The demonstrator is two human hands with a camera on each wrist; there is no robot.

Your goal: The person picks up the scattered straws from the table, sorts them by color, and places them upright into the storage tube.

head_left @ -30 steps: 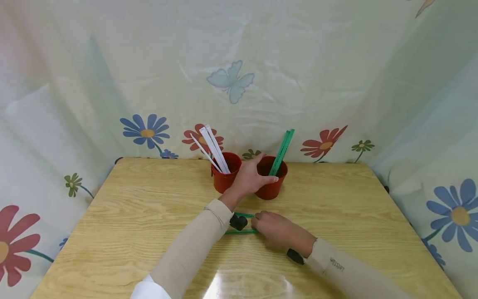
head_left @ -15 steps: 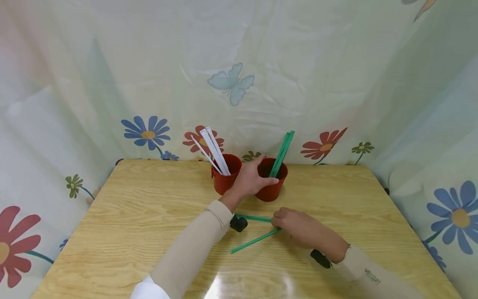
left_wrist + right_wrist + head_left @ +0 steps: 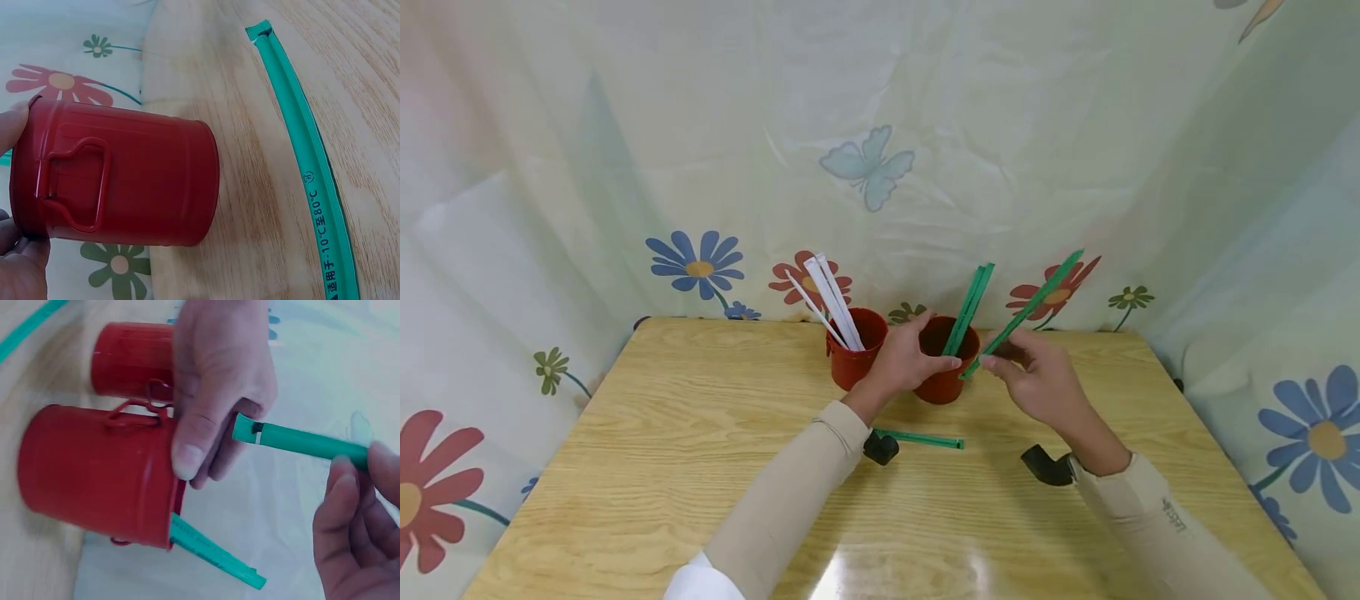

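My left hand (image 3: 901, 357) holds the rim of the right-hand small red bucket (image 3: 942, 388), thumb and fingers at its edge. A few green wrapped straws (image 3: 968, 307) lean up out of that bucket. Between the thumb and fingers of my right hand (image 3: 1047, 382) is another green wrapped straw (image 3: 1039, 293), pinched near its lower part and slanting up to the right. Its lower end overlaps the bucket's right rim in the head view; in the right wrist view that end (image 3: 275, 436) points toward my left hand. One green wrapped straw (image 3: 306, 150) lies on the table in front of the bucket.
A second red bucket (image 3: 848, 368) stands just left, with several white wrapped straws (image 3: 835, 300) in it. The wooden table (image 3: 700, 433) ends at a flowered curtain (image 3: 1037, 167) behind. Each wrist wears a small black camera (image 3: 1047, 467).
My right hand has slid two green straws rightward on the table, left one there, and lifted the other up beside the bucket. My left hand has stayed at the bucket rim.
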